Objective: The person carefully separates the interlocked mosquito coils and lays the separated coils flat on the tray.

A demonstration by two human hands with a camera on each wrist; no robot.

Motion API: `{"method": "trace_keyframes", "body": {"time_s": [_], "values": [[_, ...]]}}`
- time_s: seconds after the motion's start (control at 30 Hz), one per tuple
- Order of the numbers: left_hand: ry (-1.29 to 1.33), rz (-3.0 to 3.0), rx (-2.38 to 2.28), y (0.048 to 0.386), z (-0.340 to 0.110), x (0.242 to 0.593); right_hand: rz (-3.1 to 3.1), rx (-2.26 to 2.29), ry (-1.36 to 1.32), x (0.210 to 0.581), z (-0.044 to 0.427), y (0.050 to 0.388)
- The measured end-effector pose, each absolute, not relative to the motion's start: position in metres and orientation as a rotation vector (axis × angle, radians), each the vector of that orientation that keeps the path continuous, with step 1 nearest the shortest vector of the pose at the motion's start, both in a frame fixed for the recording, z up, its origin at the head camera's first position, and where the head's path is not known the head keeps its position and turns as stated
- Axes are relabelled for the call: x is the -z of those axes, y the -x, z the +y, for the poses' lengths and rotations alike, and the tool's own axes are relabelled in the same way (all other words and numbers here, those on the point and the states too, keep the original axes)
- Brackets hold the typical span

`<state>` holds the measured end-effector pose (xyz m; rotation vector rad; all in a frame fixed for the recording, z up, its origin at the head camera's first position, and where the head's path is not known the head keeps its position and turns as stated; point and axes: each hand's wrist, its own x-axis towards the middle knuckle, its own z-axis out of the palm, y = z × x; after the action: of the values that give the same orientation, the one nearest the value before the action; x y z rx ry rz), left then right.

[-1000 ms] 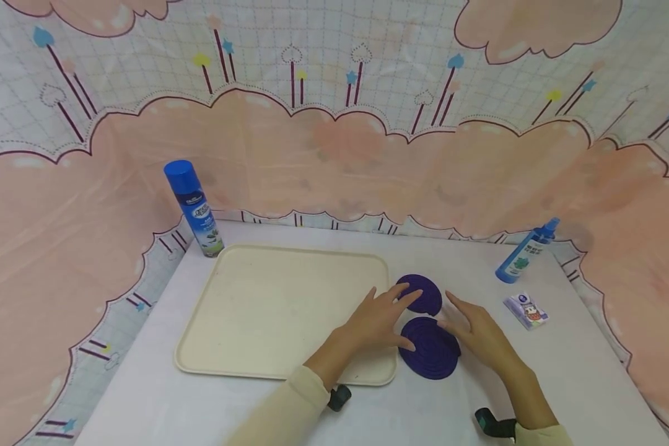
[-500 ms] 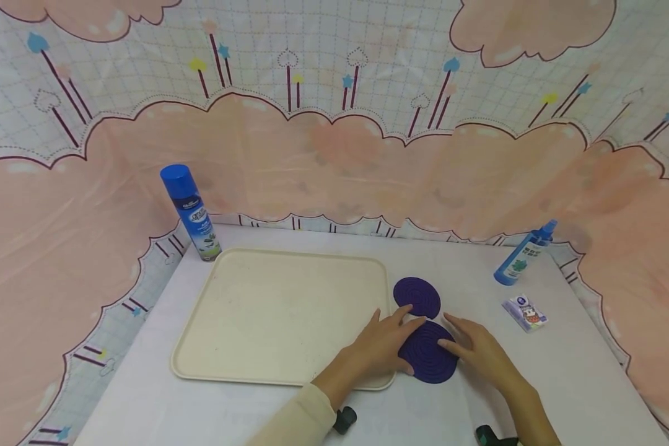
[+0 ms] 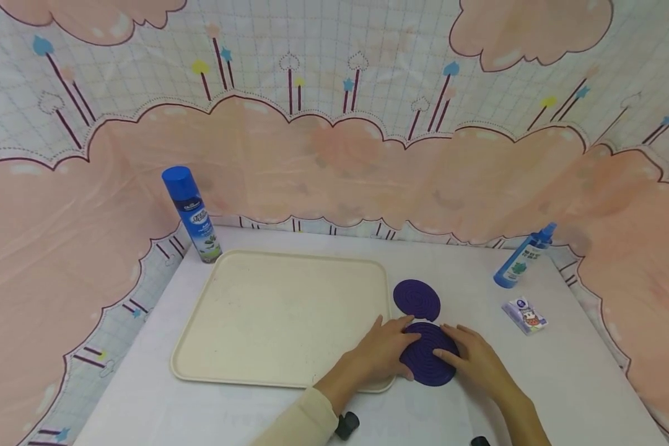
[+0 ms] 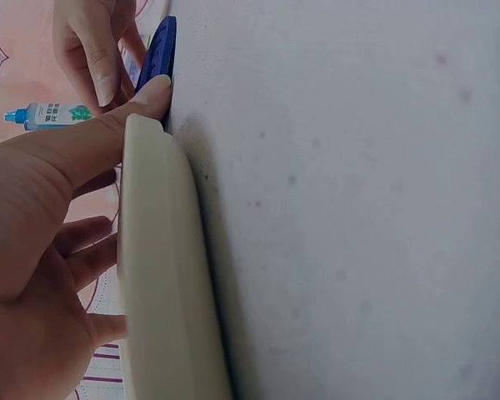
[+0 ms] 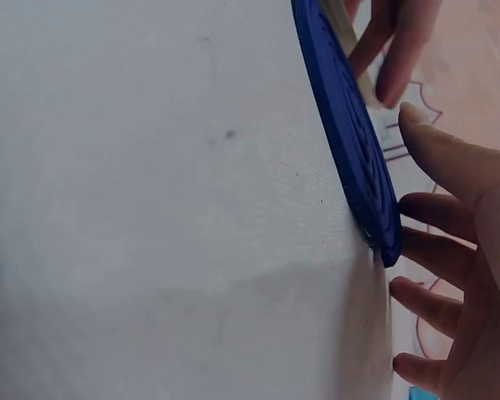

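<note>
A large dark purple round coaster (image 3: 430,359) with concentric rings lies on the table right of a cream tray. My left hand (image 3: 380,352) is at its left edge, fingers loosely spread; in the left wrist view the thumb (image 4: 155,93) meets the edge of the coaster (image 4: 157,57). On the opposite side is my right hand (image 3: 476,364), thumb above the coaster. The right wrist view has its relaxed fingers (image 5: 437,250) beside the rim of the coaster (image 5: 350,133). Just beyond lies a smaller purple coaster (image 3: 417,299), untouched.
The cream tray (image 3: 279,316) fills the table's left half, close under my left hand. A blue spray can (image 3: 192,214) stands behind its far left corner. At the right are a blue spray bottle (image 3: 524,257) and a small tissue pack (image 3: 525,315) on the white table (image 3: 568,378).
Both hands have come down and nearer to me, onto the sides of the larger coaster. My left fingers have left the area over the smaller coaster. The larger coaster's right side now looks smoother.
</note>
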<state>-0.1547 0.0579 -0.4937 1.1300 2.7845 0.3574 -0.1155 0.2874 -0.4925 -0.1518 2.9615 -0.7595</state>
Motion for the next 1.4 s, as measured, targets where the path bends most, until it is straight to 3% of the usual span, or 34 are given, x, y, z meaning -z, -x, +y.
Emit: {"method": "trace_keyframes", "body": {"time_s": [0.23,0.67,1.4], "values": [[-1.127,2.786,-0.318,0.1536,0.0594,0.4968,2.951,0.759,0.099,0.4952,0.286,0.1135],[-1.111,2.819,-0.353,0.1535,0.06,0.4955,3.058,0.898,0.264,0.4953,0.2877,0.114],[-1.104,2.852,-0.418,0.1481,0.061,0.4958,3.051,1.056,0.092,0.4919,0.2832,0.1055]]}}
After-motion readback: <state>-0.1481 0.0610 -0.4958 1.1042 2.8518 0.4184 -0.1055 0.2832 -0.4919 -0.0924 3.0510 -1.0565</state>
